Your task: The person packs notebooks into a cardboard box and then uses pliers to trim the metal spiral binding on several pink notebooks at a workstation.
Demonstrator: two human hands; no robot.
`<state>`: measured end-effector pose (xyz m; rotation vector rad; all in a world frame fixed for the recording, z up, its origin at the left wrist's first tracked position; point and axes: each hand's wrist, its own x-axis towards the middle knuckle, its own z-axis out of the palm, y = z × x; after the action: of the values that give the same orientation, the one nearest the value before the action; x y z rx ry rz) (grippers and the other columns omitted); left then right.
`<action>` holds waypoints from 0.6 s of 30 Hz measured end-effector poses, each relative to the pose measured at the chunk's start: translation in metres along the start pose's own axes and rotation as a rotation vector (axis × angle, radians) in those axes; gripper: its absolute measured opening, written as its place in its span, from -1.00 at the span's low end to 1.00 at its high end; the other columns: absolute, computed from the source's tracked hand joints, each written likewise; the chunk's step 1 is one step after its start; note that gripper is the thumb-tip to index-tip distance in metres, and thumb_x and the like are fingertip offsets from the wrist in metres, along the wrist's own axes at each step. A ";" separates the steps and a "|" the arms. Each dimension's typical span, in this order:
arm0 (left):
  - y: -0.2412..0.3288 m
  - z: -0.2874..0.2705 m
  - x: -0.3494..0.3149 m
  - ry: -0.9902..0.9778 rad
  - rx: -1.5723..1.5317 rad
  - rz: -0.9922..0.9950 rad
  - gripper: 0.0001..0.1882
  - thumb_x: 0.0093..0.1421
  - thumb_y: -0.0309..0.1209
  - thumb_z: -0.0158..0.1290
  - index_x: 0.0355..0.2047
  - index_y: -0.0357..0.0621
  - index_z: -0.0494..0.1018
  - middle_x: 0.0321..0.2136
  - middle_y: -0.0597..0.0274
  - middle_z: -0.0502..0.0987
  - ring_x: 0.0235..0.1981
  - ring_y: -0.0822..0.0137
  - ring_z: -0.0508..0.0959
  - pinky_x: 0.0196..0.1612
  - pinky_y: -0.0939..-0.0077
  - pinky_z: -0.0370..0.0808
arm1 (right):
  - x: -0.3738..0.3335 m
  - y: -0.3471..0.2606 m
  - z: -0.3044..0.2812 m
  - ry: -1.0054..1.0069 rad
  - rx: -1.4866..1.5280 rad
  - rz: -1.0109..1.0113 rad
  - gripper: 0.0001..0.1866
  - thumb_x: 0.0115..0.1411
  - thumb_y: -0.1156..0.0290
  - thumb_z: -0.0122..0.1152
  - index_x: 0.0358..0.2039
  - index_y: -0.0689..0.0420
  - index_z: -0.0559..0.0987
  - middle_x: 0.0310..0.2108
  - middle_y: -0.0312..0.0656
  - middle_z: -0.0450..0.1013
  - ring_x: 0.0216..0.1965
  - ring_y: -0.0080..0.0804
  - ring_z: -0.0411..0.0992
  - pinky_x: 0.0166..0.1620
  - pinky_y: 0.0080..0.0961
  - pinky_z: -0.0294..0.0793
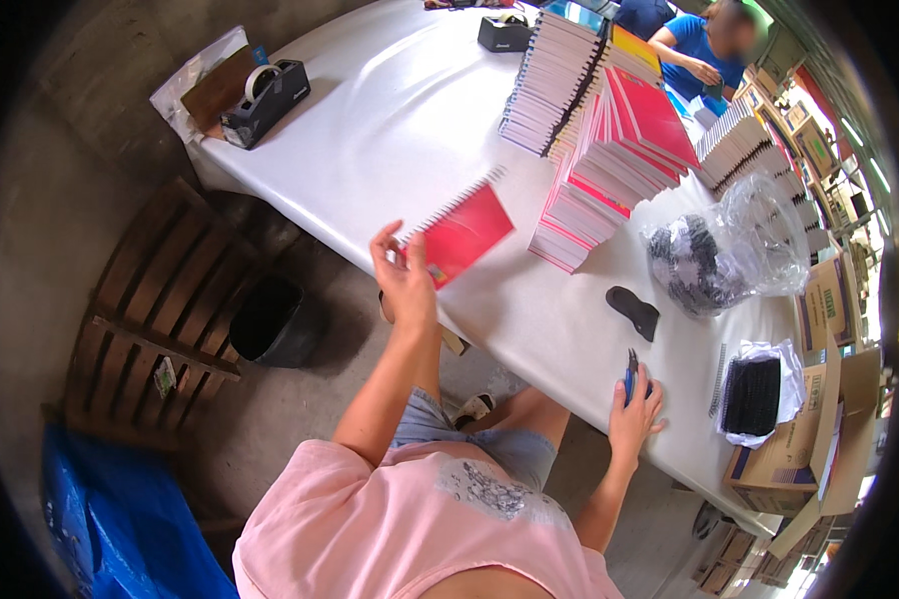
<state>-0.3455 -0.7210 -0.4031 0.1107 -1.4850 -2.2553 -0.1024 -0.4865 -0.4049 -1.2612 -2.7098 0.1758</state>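
Note:
A red-covered notebook point(477, 232) with a wire spiral along its upper edge is pinched at its lower left end by my left hand point(406, 280), above the table's near edge. My right hand point(632, 424) rests at the table's edge, closed around cutting pliers point(630, 373) with blue handles and dark jaws pointing away from me. Just beyond the pliers lies a flat black rounded piece point(632, 311). A tall stack of red-covered notebooks point(609, 180) stands in the middle of the table, its loose sheets fanned toward me.
Spiral-bound stacks point(544, 85) and a clear plastic bag of black coils point(704, 260) stand farther back and right. Tape dispensers point(270, 105) sit on the white table point(370, 130). A bin point(267, 319), wooden pallet point(150, 290) and cartons point(779, 464) surround it. Another person point(704, 60) works across.

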 end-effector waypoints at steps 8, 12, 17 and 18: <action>0.004 -0.033 0.049 -0.209 1.188 0.533 -0.46 0.07 -0.33 0.16 0.07 -0.07 0.30 0.07 0.05 0.23 0.18 0.01 0.16 0.12 -0.20 0.08 | 0.092 -0.043 -0.063 0.213 0.788 -0.376 -0.40 0.20 -0.03 0.00 0.17 -0.01 0.29 0.12 -0.11 0.24 0.18 -0.23 0.15 0.20 -0.07 0.02; -0.006 -0.039 0.051 -0.615 1.342 0.435 -0.54 0.11 -0.26 0.09 0.06 0.20 0.37 0.16 0.27 0.23 0.26 0.05 0.07 0.08 -0.42 0.01 | 0.135 -0.112 -0.138 0.122 1.275 -0.271 -0.36 0.16 -0.10 0.01 0.16 -0.01 0.31 0.00 -0.17 0.32 0.00 -0.40 0.28 0.02 -0.31 0.19; -0.032 -0.037 0.065 -0.416 1.393 0.462 -0.65 0.17 -0.24 -0.01 -0.01 0.21 0.44 0.10 0.22 0.33 0.22 0.07 0.16 0.08 -0.40 0.01 | 0.179 -0.168 -0.179 -0.018 1.071 -0.264 -0.26 0.01 -0.22 0.10 0.10 0.00 0.36 -0.16 -0.26 0.38 -0.20 -0.50 0.34 -0.16 -0.43 0.27; -0.035 -0.039 0.069 -0.388 1.406 0.464 -0.65 0.17 -0.24 -0.03 0.00 0.21 0.43 0.10 0.22 0.32 0.21 0.06 0.17 0.08 -0.36 0.04 | 0.185 -0.172 -0.178 -0.161 0.969 -0.266 -0.28 -0.01 -0.22 0.13 0.05 0.01 0.40 -0.23 -0.30 0.40 -0.26 -0.54 0.35 -0.20 -0.46 0.27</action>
<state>-0.4067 -0.7707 -0.4389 -0.2462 -2.6480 -0.5774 -0.3169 -0.4471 -0.1859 -0.5966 -2.2967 1.3796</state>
